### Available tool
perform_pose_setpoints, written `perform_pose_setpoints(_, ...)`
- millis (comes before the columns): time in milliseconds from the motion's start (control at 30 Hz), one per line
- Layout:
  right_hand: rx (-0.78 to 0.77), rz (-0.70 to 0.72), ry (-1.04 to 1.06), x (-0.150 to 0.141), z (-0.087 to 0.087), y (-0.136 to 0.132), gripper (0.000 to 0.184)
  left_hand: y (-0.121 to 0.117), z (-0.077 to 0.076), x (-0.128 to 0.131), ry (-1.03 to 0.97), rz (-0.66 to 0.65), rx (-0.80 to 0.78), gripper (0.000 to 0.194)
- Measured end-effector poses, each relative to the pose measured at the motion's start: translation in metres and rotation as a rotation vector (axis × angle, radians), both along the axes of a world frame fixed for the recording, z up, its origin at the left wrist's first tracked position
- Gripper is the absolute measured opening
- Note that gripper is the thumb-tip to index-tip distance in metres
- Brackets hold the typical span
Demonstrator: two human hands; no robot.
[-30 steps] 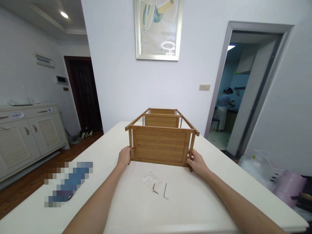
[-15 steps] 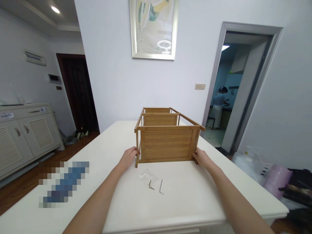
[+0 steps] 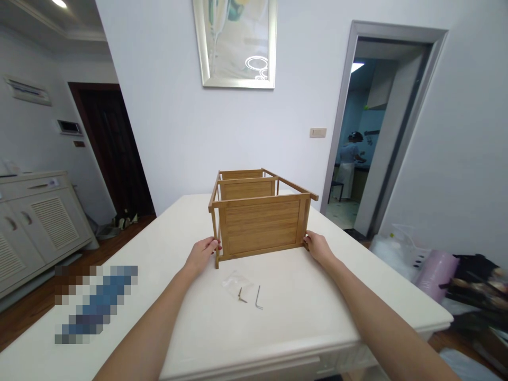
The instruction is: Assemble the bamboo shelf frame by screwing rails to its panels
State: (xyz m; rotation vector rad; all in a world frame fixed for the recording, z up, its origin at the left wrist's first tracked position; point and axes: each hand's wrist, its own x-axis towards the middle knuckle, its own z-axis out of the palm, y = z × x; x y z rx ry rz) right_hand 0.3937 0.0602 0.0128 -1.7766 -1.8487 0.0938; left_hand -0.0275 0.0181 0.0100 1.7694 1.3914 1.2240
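A brown wooden shelf rack (image 3: 262, 225) lies on its side on the white table (image 3: 286, 307), one end panel facing me. My left hand (image 3: 203, 253) is closed around the rack's near left post, low down. At the lower right corner, my right hand (image 3: 318, 245) grips the post on that side; its fingertips are partly hidden behind the wood. In front of the rack lie a clear plastic bag (image 3: 235, 280), a few brass-coloured screws (image 3: 241, 296) and an L-shaped hex key (image 3: 258, 298). Neither hand touches these small things.
A blurred-out blue object (image 3: 101, 301) lies at the table's left side. Behind the table is a wall with a framed picture (image 3: 238, 47). Through the doorway at right a person (image 3: 349, 159) stands in another room. A pink roll (image 3: 434, 278) and bags sit beyond the right edge.
The rack has turned slightly, its right end now farther from me. Both hands have stayed on it. The whole view has shifted a little, so things appear farther left.
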Motion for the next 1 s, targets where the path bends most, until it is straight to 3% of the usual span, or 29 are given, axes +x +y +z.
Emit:
perform_pose_setpoints(333,0.065,-0.273,0.072,0.007,-0.007,0.011,0.030,-0.010,0.002,0.035,0.040,-0.099,0.035,0.040)
perform_pose_setpoints(500,0.080,-0.291,0.125,0.008,-0.010,0.014,0.038,-0.013,0.003,0.046,-0.010,-0.116,0.002,0.045)
perform_pose_setpoints(633,0.104,-0.298,0.126,0.004,-0.010,0.013,0.045,-0.004,-0.007,0.051,-0.138,-0.223,-0.047,0.054)
perform_pose_setpoints(700,0.128,-0.291,0.114,0.002,-0.009,0.011,0.043,0.001,-0.014,0.050,-0.101,-0.199,-0.023,0.050)
perform_pose_setpoints(867,0.185,-0.112,0.038,-0.021,-0.004,-0.007,0.022,0.011,-0.027,0.045,0.265,-0.106,0.120,0.043)
perform_pose_setpoints(933,0.203,0.030,-0.009,-0.042,-0.003,-0.018,0.017,0.012,-0.027,0.047,0.346,-0.142,0.133,0.042)
perform_pose_setpoints(1000,0.259,0.265,-0.091,-0.067,-0.003,-0.032,0.017,0.011,-0.023,0.049,0.385,-0.149,0.144,0.042)
